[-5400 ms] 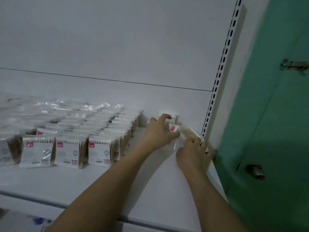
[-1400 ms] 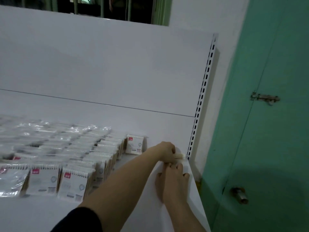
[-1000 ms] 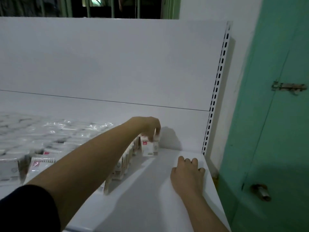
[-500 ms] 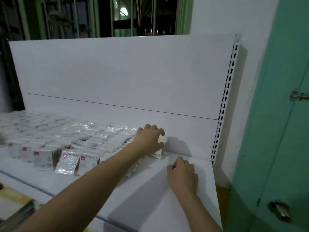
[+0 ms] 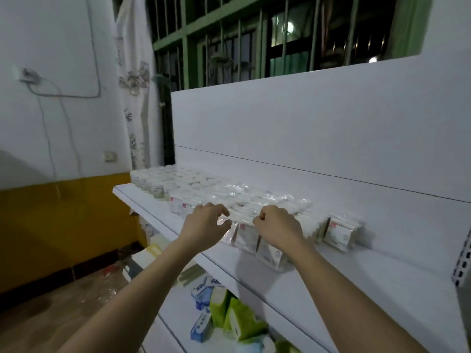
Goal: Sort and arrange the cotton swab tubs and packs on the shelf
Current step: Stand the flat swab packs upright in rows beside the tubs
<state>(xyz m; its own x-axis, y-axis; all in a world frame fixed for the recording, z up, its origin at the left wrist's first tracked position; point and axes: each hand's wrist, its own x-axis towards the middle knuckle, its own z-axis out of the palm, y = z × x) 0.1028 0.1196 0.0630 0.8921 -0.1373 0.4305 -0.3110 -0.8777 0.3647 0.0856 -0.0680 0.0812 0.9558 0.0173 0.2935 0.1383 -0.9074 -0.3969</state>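
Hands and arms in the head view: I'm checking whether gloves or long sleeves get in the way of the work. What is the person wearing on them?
Nothing shows on them. The left hand and right hand are bare, with no gloves, rings, watch or bands visible. Both forearms are uncovered down to the bottom edge of the picture, and no sleeve is in view.

left hand (image 5: pixel 207 225): fingers curled | right hand (image 5: pixel 277 226): fingers curled
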